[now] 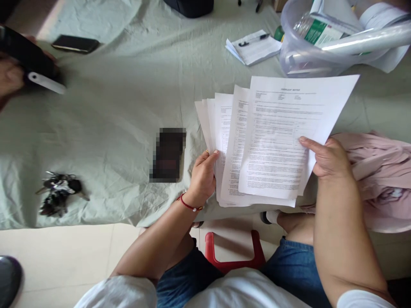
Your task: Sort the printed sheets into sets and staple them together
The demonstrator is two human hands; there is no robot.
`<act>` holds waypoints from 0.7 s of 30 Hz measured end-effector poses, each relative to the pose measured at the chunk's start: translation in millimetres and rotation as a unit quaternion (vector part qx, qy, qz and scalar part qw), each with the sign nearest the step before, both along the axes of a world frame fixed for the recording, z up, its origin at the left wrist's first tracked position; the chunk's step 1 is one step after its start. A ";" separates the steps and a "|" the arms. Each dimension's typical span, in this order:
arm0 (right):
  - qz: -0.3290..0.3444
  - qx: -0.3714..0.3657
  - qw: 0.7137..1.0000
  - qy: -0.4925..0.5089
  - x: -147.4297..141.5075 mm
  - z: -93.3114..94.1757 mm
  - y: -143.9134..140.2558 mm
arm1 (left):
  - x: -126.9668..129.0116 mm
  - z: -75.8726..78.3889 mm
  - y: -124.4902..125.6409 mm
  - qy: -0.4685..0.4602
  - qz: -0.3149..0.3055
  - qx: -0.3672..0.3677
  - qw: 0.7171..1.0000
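Several printed sheets of paper [276, 145] are fanned out between my two hands, above the near edge of the cloth-covered table. My left hand [204, 175] pinches the left edge of the stack, its thumb on top and its fingers hidden behind. My right hand [330, 158] grips the right edge of the front sheets, with the thumb lying across the print. The front sheet has a heading at its top and dense small text below. Left of my left hand, a dark phone-shaped object [168, 156], blurred by large pixels, lies on the cloth.
Keys [61, 190] lie at the left, below a black phone [75, 44]. Another person's hand [13, 77] is by a dark object. A notepad [255, 48] with a pen lies near a filled plastic tub [289, 60]. Pink fabric [379, 167] sits right; a red stool [234, 265] is below.
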State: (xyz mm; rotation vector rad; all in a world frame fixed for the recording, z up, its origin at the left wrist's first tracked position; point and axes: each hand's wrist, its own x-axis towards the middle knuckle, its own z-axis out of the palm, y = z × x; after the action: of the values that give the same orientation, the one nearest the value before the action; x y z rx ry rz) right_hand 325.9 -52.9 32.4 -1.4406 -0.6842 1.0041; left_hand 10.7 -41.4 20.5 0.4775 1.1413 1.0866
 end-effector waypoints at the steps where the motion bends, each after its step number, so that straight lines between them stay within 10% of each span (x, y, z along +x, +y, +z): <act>1: 0.005 -0.006 1.000 0.000 -0.8 0.5 -0.2 | 0.5 0.6 -0.5 0.000 0.002 0.001 1.000; 21: 0.078 -0.039 0.996 -0.018 -7.0 2.8 -3.8 | 3.1 3.2 -2.1 0.039 -0.016 0.036 0.998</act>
State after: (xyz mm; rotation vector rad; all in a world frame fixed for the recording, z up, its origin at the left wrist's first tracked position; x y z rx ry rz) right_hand 318.9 -56.7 35.2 -1.4928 -0.8008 1.1388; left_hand 13.8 -43.4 23.8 0.5975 1.1627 1.0917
